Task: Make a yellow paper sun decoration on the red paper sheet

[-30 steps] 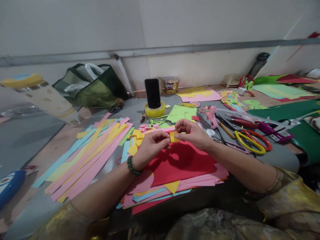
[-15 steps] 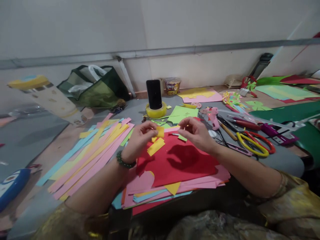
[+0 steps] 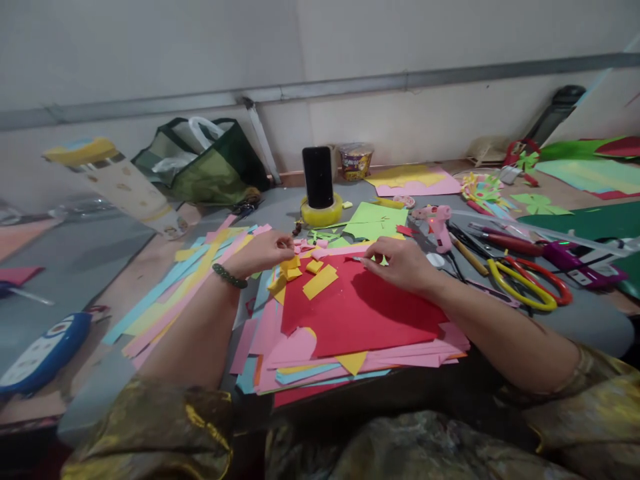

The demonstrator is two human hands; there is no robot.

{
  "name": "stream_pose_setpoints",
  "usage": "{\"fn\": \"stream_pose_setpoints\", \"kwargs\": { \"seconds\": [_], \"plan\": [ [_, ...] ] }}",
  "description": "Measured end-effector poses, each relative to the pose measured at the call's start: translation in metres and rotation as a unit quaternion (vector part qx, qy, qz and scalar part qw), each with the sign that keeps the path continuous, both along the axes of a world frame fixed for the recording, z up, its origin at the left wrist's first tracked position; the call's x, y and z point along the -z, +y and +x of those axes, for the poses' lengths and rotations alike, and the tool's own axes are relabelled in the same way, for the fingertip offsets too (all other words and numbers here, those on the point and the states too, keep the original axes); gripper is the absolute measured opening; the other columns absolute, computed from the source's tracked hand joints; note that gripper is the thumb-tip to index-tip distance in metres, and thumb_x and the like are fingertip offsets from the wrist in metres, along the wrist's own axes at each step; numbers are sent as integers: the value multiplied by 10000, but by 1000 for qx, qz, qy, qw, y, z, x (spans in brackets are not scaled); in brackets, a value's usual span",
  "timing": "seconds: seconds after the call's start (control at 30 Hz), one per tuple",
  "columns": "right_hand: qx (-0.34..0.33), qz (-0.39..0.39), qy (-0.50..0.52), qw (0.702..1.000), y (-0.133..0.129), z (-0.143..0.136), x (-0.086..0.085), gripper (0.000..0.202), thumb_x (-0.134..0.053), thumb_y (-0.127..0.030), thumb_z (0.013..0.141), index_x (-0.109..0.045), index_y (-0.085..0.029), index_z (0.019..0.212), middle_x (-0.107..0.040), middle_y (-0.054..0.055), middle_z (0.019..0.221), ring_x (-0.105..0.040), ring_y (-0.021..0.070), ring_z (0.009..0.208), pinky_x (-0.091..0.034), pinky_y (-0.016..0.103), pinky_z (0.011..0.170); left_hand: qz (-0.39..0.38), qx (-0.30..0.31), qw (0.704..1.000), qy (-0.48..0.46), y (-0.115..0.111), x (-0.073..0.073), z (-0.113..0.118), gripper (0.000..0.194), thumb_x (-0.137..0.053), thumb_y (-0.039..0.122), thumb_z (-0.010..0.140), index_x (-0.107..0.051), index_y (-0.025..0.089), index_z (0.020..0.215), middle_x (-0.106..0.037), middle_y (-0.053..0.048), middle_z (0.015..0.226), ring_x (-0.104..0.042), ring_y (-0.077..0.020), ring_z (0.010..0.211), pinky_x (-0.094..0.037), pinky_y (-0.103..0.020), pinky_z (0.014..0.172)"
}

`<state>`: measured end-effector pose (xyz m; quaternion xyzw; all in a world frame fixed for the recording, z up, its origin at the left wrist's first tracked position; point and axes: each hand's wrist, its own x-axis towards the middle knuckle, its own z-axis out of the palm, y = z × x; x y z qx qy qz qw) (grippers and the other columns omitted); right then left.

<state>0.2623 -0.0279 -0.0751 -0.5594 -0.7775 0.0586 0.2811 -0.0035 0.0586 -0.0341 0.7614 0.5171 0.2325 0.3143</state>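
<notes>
Just beyond the far left corner of the red sheet (image 3: pixel 373 313), the left hand (image 3: pixel 270 251) has its fingertips drawn together, though I cannot tell if they grasp anything. The right hand (image 3: pixel 400 263), above the sheet's far right part, has its fingertips at a thin grey sliver (image 3: pixel 356 259), its grip unclear. A yellow paper piece (image 3: pixel 321 283) lies on the sheet's left part.

You wear 1 dark green beaded bracelet (image 3: pixel 230 277) on your left wrist (image 3: pixel 240 265). Your 2 loose, olive-gold patterned fabric sleeves (image 3: pixel 150 427) have a slight sheen and brighter yellow patches; mottled grey-green cloth (image 3: pixel 410 450) covers your lap.
</notes>
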Motion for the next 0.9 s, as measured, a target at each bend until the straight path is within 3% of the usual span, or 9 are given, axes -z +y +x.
{"fn": "stream_pose_setpoints", "kwargs": {
  "seconds": [0.1,0.17,0.27,0.43,0.6,0.77,0.9],
  "plan": [
    [55,-31,-69,996,-1,5,-12,190,-626,-347,826,-700,-194,741,-715,76,809,-611,181,695,-359,274,584,15,21,998,56,-3,-7,-1,182,-610,285,530,-716,226,666,-697,-27,737,-608,-240,750,-422,-268,613],
    [63,-64,-103,991,-2,6,-19,212,-660,-393,810,-697,-193,749,-722,83,829,-620,199,722,-349,275,580,35,12,998,45,-5,-13,-2,255,-593,303,564,-729,218,763,-725,-42,838,-618,-248,811,-436,-271,650],
    [44,-97,-134,985,-5,3,-23,219,-701,-417,782,-687,-199,764,-717,81,828,-618,209,738,-342,271,569,76,-9,997,30,-11,-17,0,232,-585,357,629,-699,195,750,-711,-49,765,-590,-217,713,-407,-268,601],
    [9,-54,-112,992,-5,1,-15,191,-684,-404,793,-674,-214,773,-701,55,791,-600,186,695,-358,263,563,53,105,981,154,-37,-8,18,277,-649,466,710,-623,210,609,-637,-23,598,-552,-179,589,-348,-267,551],
    [-11,18,-49,999,-1,9,-6,169,-660,-360,811,-657,-208,736,-676,44,717,-574,163,628,-370,259,555,104,111,944,293,-65,9,35,108,-691,272,689,-628,187,711,-678,-99,792,-626,-261,734,-417,-307,604],
    [-32,40,-16,999,0,8,-3,180,-632,-333,832,-642,-212,700,-655,35,658,-531,149,569,-359,267,541,97,160,915,356,-72,11,37,98,-567,146,739,-649,169,787,-683,-135,890,-661,-280,818,-458,-326,649],
    [-89,17,46,995,-3,3,-3,200,-598,-340,855,-640,-210,710,-648,35,659,-539,147,575,-386,270,550,107,153,931,313,-77,8,41,119,-524,121,763,-620,191,762,-685,-108,848,-649,-267,805,-427,-322,632]
  ]
}}
